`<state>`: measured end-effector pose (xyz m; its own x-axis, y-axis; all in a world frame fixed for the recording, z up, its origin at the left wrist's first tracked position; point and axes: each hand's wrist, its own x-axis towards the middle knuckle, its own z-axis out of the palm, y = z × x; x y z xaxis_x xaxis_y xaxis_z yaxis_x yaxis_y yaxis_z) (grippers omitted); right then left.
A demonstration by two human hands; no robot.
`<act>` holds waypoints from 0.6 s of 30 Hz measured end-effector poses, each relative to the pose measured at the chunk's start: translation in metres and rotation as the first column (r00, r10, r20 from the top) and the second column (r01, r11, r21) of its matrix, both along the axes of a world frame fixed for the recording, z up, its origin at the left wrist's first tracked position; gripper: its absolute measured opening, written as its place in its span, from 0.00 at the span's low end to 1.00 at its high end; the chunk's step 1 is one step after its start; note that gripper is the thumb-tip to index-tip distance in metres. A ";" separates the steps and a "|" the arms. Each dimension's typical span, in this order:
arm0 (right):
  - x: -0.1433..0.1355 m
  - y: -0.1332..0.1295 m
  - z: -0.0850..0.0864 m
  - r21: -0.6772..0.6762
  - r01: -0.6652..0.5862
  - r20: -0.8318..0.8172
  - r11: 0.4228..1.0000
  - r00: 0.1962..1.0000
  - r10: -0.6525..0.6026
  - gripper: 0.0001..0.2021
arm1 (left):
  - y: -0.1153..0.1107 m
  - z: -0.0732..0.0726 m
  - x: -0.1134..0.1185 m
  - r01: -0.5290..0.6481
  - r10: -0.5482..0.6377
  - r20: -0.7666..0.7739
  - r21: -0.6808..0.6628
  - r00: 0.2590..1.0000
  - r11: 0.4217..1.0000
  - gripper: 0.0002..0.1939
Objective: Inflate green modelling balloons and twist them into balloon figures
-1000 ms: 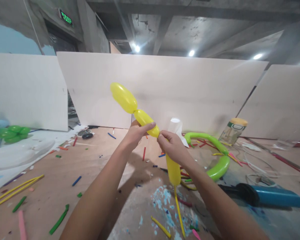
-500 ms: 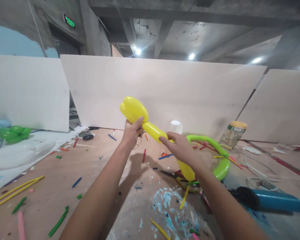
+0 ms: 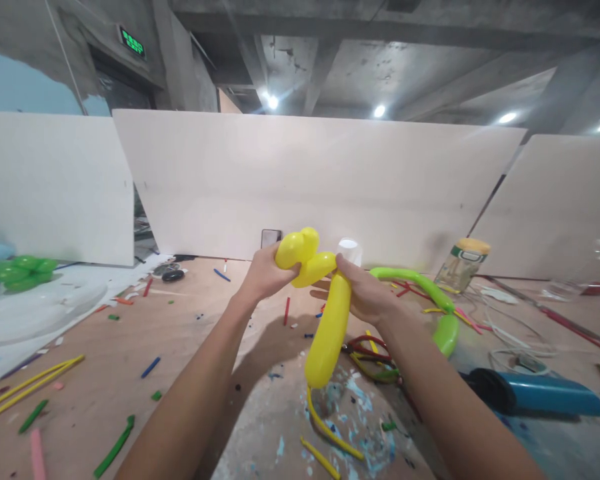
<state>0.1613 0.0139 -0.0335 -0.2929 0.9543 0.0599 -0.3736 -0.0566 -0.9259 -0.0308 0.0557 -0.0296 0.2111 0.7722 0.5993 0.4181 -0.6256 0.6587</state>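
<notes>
Shifted since the earlier frame: yellow balloon [image 3: 327,333], its upper bubbles lower and further right, its long lower end swung left. Location: above the surface [image 3: 180,320], between my hands. Left hand [image 3: 271,273]: closed around the bubbles. Right hand [image 3: 373,290]: thumb at the joint, fingers reaching behind. Handling, by my judgement: light, soft, springy, easily burst; best gripped at the twists. Containers: yellow-lidded bottle [image 3: 463,268], clear, contents indistinct; white cup [image 3: 349,249], interior unseen.
</notes>
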 end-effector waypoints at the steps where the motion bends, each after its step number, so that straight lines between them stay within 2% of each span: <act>1: -0.002 0.000 0.001 -0.038 0.012 -0.069 0.999 0.998 -0.014 0.15 | -0.001 0.001 0.001 -0.051 0.052 -0.011 0.034 0.999 0.998 0.12; 5: -0.013 -0.001 0.003 -0.104 0.095 -0.245 0.990 0.962 -0.118 0.11 | -0.005 0.003 0.004 -0.168 0.185 -0.086 0.177 0.979 0.970 0.10; 11: -0.021 -0.002 -0.004 -0.111 0.089 -0.213 0.990 0.971 -0.112 0.12 | -0.001 -0.002 0.004 -0.284 0.328 -0.090 0.326 0.940 0.902 0.09; 13: -0.021 0.000 -0.005 -0.094 0.101 -0.258 0.991 0.958 -0.122 0.12 | -0.001 -0.002 0.002 -0.245 0.299 -0.116 0.340 0.947 0.908 0.09; 18: -0.023 0.001 -0.004 -0.057 0.097 -0.334 0.994 0.936 -0.110 0.13 | -0.003 0.000 -0.002 -0.029 0.083 -0.201 0.260 0.976 0.965 0.08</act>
<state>0.1380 0.0154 -0.0376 -0.1617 0.9817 0.1002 -0.6681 -0.0342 -0.7432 -0.0325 0.0528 -0.0296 0.3132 0.6144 0.7241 0.5683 -0.7322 0.3754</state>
